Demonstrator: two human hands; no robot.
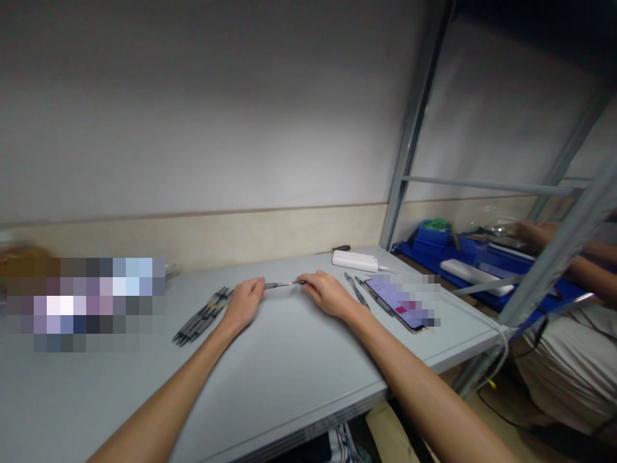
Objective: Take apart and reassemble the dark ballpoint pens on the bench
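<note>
Above the grey table, a slim grey pen (282, 284) spans the gap between my two hands. Its left part sits in the closed fingers of my left hand (245, 301). At its right end, the bent fingertips of my right hand (325, 292) pinch a dark piece; whether that piece is joined to the rest I cannot tell. A bundle of several grey pens (202, 316) lies left of my left hand. Beyond my right hand are a few more pens (357, 290), beside a phone (398, 302) with a lit screen.
A white power strip (355, 260) and a dark-handled screwdriver (341, 248) lie near the wall. Metal frame posts (409, 135) rise at the table's right end. Past them, another person's hands (535, 233) are over a blue surface (530, 315). Blurred blocks cover things at far left.
</note>
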